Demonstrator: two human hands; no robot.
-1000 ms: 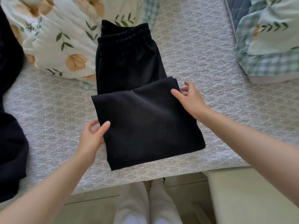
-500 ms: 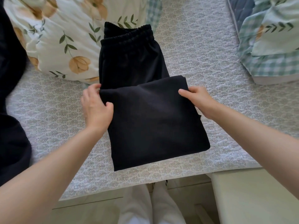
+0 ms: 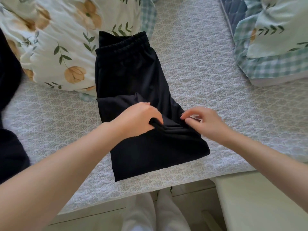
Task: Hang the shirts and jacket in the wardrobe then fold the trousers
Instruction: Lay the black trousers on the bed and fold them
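One dark garment [image 3: 10, 147] lies heaped well out to the left of the left hand, partly out of view. Beyond that hand, a floral pillow [image 3: 55, 40] touches the waistband end of the trousers. The left hand [image 3: 138, 119] was at the outer corner of the doubled-over leg end half a second ago. It has come inward and now clenches a bunched ridge of black cloth near the middle.

The black trousers [image 3: 130, 72] lie on the quilted bedspread [image 3: 208, 72], elastic waistband away from both hands and lower half doubled up beneath them. The folded edge, flat before, is now rucked between the hands. My judgement is that a second fold is being gathered, so the folding is well on but unfinished.

The right hand [image 3: 206, 122] is at the cloth's right edge with fingers bent, but blur hides whether it pinches anything. Checked bedding [image 3: 275, 64] sits well apart to its right, and a pale ledge [image 3: 258, 197] lies nearer the person. Only the pillow crowds the fold.
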